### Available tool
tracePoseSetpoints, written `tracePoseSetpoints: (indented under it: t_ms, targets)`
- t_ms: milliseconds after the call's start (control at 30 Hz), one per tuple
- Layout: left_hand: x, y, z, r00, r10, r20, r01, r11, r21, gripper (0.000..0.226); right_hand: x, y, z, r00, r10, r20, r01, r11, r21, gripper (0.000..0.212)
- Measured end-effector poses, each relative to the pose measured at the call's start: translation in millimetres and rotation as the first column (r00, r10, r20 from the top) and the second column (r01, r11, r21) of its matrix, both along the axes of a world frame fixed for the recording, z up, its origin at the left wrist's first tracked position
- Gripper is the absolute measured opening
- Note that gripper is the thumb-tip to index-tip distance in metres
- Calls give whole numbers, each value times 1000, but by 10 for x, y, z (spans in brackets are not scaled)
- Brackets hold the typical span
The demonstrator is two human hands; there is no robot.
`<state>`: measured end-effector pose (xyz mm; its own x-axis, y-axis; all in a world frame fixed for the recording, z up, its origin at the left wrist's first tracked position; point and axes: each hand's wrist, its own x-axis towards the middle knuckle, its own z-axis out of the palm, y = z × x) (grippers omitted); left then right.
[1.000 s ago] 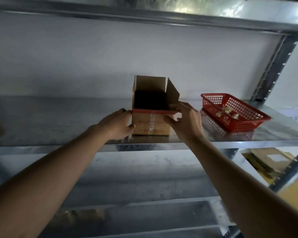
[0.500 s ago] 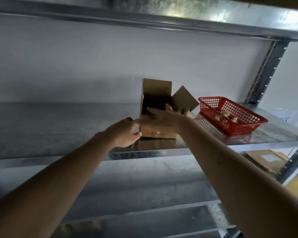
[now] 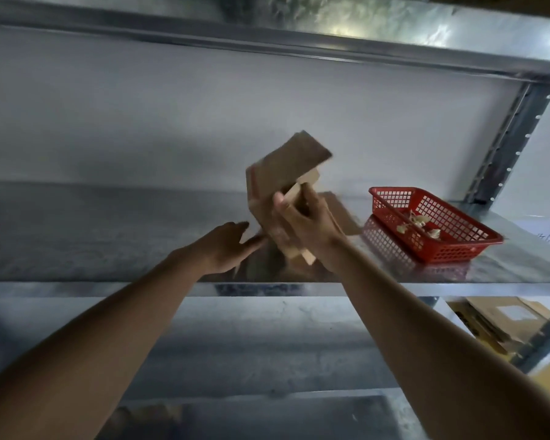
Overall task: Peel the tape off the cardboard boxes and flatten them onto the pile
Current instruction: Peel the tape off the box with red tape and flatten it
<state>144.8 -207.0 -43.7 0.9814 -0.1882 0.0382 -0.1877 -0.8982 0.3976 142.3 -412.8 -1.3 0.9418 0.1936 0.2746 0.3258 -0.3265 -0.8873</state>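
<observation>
A galvanised metal shelf [image 3: 115,236] runs across the scene at about arm height, its dull sheen reflecting what stands on it, with a pale wall [image 3: 172,122] behind it, another shelf above and a perforated upright post [image 3: 505,141] at the far right. Toward the right of the shelf sits a red plastic basket [image 3: 432,223] holding a few crumpled pale scraps. Below the shelf at the right lie flat cardboard pieces [image 3: 502,319], one bearing a white label whose text cannot be read. The cardboard box [image 3: 277,182] is tilted above the middle of the shelf, blurred, a red stripe along its left edge. The right hand [image 3: 302,227] grips it from the near side, thumb up on the face and fingers curled round its right edge. The left hand [image 3: 226,249] reaches toward the box's lower left corner, fingers straight and loosely spread; contact cannot be told.
</observation>
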Motion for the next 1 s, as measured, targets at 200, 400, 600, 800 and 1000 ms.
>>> tracePoseSetpoints:
  t_ms: [200, 400, 600, 800, 1000]
  targets:
    - [-30, -88, 214, 918, -30, 395, 262, 792, -551, 80, 27, 93, 58, 827, 538, -165, -136, 477, 868, 78]
    - [0, -78, 399, 831, 36, 555, 200, 911, -360, 53, 81, 98, -194, 780, 525, -342, 144, 382, 913, 62]
    - [158, -188, 553, 890, -126, 437, 192, 975, -110, 55, 123, -281, -195, 811, 173, -559, 409, 516, 753, 38]
    - [307, -570, 490, 882, -210, 423, 280, 954, -110, 56, 148, -700, -148, 785, -39, -618, 549, 505, 666, 23]
    - [364, -811, 399, 908, -218, 358, 270, 957, -102, 65, 188, -976, -213, 756, -52, -652, 553, 583, 595, 29]
